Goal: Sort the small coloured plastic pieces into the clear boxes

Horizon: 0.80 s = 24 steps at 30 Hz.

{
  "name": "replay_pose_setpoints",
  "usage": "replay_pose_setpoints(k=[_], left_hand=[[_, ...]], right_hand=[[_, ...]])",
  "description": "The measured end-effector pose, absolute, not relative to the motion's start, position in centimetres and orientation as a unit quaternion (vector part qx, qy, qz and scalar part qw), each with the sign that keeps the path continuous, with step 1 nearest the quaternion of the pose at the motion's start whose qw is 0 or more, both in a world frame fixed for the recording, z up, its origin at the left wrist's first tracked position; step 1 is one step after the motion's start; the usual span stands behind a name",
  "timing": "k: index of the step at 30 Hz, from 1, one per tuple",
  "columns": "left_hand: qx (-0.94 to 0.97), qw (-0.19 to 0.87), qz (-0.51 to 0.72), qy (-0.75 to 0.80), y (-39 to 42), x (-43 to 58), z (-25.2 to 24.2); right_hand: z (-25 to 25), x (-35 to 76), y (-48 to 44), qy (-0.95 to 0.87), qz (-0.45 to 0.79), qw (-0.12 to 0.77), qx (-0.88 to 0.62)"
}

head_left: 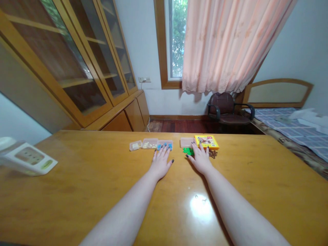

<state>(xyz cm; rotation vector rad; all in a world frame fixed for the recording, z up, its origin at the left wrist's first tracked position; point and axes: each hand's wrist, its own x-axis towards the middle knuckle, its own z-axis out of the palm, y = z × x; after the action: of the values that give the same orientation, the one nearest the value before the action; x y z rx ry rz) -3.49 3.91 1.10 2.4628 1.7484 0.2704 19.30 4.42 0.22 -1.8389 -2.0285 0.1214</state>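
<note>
- Blue pieces (170, 146) lie in a clear tray (165, 141) at the far side of the table (102, 194), just beyond your left fingers.
- Green pieces (188, 150) lie loose on the wood to the right of them, beside your right fingers; brown pieces (213, 154) lie on that hand's other side.
- Your left hand (161, 164) is palm down, fingers spread, its tips over the blue pieces' near edge; you cannot tell whether they touch.
- Your right hand (202, 160) is also palm down with fingers spread, reaching to the yellow box (208, 139); contact is unclear. The two hands are well apart from each other.
- Left of the blue pieces, you have cream pieces (153, 146) in a second tray (150, 140), then a small case (135, 146).
- Another clear tray (186, 141) sits just left of the yellow box.
- A white container (30, 159) stands at the table's left.
- Beyond the table you see a cabinet (97, 102) left, a curtain (225, 44) and chair (222, 107) far right, and a bed (276, 118) at right.
</note>
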Motion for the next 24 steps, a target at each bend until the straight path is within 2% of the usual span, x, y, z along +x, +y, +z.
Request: replay_pose_setpoints(k=[9, 16, 24], left_hand=[[0.805, 0.077, 0.106, 0.579, 3.7, -3.5, 1.3], [0.824, 0.082, 0.155, 0.539, 3.2, -3.2, 1.5], [0.824, 0.083, 0.186, 0.529, 3.2, -3.3, 1.2]], right_hand=[[0.8, 19.7, 4.5, -0.716, 0.030, 0.313, -0.623], [1.0, 19.1, 4.1, -0.759, 0.047, 0.238, -0.604], [1.8, 19.1, 3.9, -0.749, 0.048, 0.251, -0.612]])
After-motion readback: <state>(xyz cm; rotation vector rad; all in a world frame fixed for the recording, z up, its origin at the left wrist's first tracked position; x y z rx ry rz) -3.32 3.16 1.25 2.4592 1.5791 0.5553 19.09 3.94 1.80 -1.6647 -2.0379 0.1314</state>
